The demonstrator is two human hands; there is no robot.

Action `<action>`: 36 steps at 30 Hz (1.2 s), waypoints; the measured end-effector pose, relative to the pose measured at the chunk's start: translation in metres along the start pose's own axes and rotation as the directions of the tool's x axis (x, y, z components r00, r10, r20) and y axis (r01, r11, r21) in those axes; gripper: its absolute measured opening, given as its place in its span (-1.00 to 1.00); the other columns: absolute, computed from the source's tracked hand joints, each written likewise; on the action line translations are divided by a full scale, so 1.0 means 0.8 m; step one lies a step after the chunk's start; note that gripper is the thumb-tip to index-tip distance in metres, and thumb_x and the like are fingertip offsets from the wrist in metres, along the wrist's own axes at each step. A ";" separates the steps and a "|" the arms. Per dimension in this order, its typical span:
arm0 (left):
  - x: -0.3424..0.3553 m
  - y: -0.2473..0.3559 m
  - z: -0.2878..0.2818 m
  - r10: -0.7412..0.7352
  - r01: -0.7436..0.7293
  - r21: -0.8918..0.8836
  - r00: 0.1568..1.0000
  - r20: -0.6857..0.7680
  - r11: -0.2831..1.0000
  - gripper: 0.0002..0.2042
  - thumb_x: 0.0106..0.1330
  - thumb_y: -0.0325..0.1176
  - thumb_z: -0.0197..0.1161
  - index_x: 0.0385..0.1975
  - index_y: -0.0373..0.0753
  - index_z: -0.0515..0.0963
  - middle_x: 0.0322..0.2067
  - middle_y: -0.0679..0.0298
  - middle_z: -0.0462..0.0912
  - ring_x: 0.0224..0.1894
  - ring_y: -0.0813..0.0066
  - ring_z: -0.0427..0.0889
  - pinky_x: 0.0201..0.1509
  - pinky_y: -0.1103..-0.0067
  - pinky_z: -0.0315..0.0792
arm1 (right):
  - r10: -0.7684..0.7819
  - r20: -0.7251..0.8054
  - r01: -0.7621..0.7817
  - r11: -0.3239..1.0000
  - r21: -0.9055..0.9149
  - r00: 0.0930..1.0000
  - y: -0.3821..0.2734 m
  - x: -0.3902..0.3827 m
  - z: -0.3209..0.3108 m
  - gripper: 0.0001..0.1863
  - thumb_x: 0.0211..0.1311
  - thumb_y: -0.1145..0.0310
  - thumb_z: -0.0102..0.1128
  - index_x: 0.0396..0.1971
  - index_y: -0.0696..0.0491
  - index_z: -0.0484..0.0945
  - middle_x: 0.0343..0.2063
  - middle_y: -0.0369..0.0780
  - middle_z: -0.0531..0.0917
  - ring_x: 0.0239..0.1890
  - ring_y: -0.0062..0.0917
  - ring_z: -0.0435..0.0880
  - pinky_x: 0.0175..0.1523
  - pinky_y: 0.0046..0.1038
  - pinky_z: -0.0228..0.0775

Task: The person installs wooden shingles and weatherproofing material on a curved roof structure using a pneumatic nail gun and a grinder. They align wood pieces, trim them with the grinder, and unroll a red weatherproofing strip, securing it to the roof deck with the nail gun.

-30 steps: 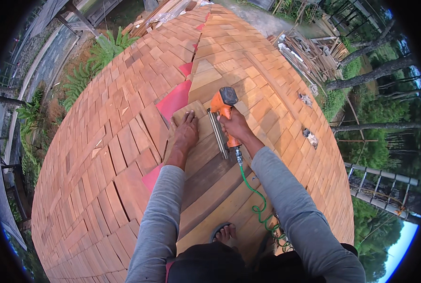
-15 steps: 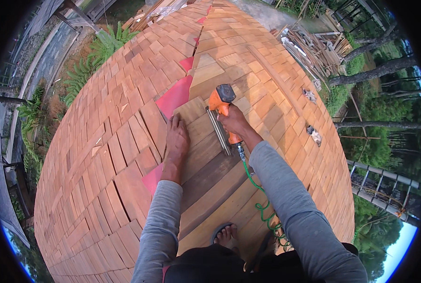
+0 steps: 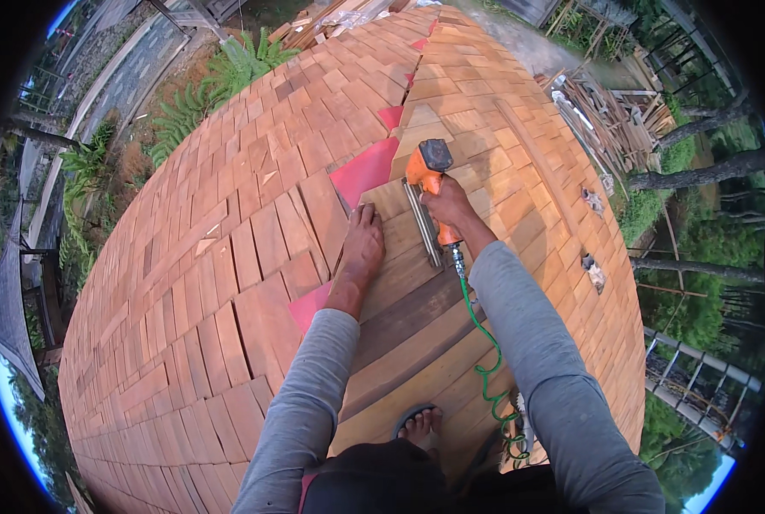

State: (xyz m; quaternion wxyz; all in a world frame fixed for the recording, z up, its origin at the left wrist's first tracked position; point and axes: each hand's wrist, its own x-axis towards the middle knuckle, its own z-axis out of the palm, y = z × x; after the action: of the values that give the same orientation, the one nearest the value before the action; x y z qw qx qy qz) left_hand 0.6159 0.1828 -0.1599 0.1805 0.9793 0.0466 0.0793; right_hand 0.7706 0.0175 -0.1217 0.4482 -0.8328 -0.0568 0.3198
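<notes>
My right hand (image 3: 441,201) grips an orange-and-black nail gun (image 3: 430,167). Its metal magazine points down along a tan wooden shingle (image 3: 393,197), and a coiled green air hose (image 3: 490,373) runs down from the handle's fitting. My left hand (image 3: 362,244) lies on that shingle near its left edge, just left of the gun, fingertips slightly bent. Pink-red sheet (image 3: 361,171) shows along the seam left and above the shingle, and again as a strip (image 3: 308,307) beside my left forearm. Darker boards (image 3: 408,313) lie below my hands.
The curved roof (image 3: 168,308) of wooden shingles surrounds me; my sandalled foot (image 3: 418,428) stands on it. Two small crumpled pieces (image 3: 594,272) sit on the right slope. A ladder (image 3: 699,385) is at the right edge. Trees, ferns (image 3: 237,73) and timber piles (image 3: 605,128) lie beyond the roof.
The view has shifted, putting the roof farther right in the picture. My left hand has slid toward the shingle's left edge; the gun has moved slightly up-left relative to the roof.
</notes>
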 end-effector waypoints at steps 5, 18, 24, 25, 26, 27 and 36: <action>-0.005 0.003 -0.007 -0.005 0.001 0.075 0.998 0.056 0.997 -0.68 0.40 -0.49 0.06 0.07 -0.51 0.54 0.27 -0.14 0.45 0.41 -0.16 0.34 0.56 0.14 0.21 | -0.059 0.010 0.060 0.996 -0.069 0.998 0.003 0.009 0.008 -0.52 0.21 0.37 0.26 0.14 0.16 0.53 -0.04 0.03 0.73 0.05 -0.10 0.73 0.14 -0.17 0.55; -0.211 0.123 -0.051 -0.073 0.052 0.072 0.942 0.328 0.996 -0.27 0.40 -0.10 0.25 0.42 -0.49 0.25 0.49 -0.10 0.16 0.61 -0.01 -0.01 0.70 0.11 -0.20 | -0.074 0.125 0.043 0.971 0.235 0.989 0.004 -0.071 0.028 -0.57 0.22 0.38 0.29 0.09 0.13 0.52 -0.34 -0.14 0.71 -0.50 -0.45 0.72 -0.37 -0.32 0.60; -0.210 0.130 -0.060 -0.052 0.084 -0.088 0.948 0.313 0.993 -0.65 0.36 -0.18 0.31 -0.07 -0.36 0.60 0.12 -0.05 0.49 0.30 0.02 0.38 0.42 0.14 0.26 | -0.222 0.087 0.226 0.973 -0.041 0.971 -0.048 -0.074 0.057 -0.51 0.19 0.37 0.31 0.12 0.19 0.50 -0.13 0.03 0.74 -0.16 -0.16 0.79 -0.03 -0.16 0.62; -0.209 0.134 -0.066 -0.070 0.100 -0.079 0.946 0.316 0.992 -0.72 0.35 -0.20 0.32 -0.19 -0.33 0.62 0.03 -0.02 0.53 0.21 0.05 0.44 0.32 0.16 0.33 | -0.281 0.039 0.284 0.951 -0.121 0.959 -0.051 -0.077 0.061 -0.50 0.19 0.37 0.31 0.13 0.20 0.50 -0.08 0.06 0.74 -0.07 -0.09 0.79 0.05 -0.13 0.61; -0.205 0.138 -0.070 -0.081 0.108 -0.069 0.945 0.317 0.992 -0.77 0.34 -0.22 0.32 -0.30 -0.30 0.64 -0.06 0.01 0.57 0.11 0.08 0.50 0.22 0.19 0.39 | -0.245 0.052 0.250 0.959 -0.132 0.968 -0.052 -0.077 0.065 -0.50 0.18 0.41 0.28 0.14 0.19 0.50 -0.04 0.08 0.72 0.02 -0.06 0.74 0.12 -0.14 0.57; -0.203 0.140 -0.068 -0.034 0.059 -0.084 0.961 0.275 0.995 -0.78 0.34 -0.23 0.33 -0.35 -0.28 0.64 -0.14 0.04 0.60 0.03 0.10 0.53 0.14 0.21 0.42 | -0.210 0.061 0.217 0.966 -0.141 0.976 -0.051 -0.073 0.066 -0.49 0.17 0.44 0.25 0.16 0.18 0.49 0.00 0.10 0.70 0.11 -0.02 0.69 0.18 -0.15 0.52; -0.221 0.136 -0.051 0.150 -0.147 -0.033 0.950 0.275 0.989 -0.70 0.28 -0.13 0.38 -0.57 -0.21 0.68 -0.52 0.13 0.68 -0.40 0.13 0.69 -0.21 0.24 0.53 | -0.130 0.003 0.128 0.979 -0.160 0.992 -0.057 -0.139 0.079 -0.62 0.27 0.40 0.22 0.08 0.14 0.50 -0.08 0.08 0.73 0.02 0.00 0.74 0.11 -0.01 0.57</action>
State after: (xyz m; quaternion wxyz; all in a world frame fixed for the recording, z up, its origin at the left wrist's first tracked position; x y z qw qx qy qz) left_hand 0.4422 0.0746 -0.1077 0.1848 0.9803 -0.0534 -0.0448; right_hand 0.6546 0.0473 -0.0574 0.4001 -0.8618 -0.1344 0.2813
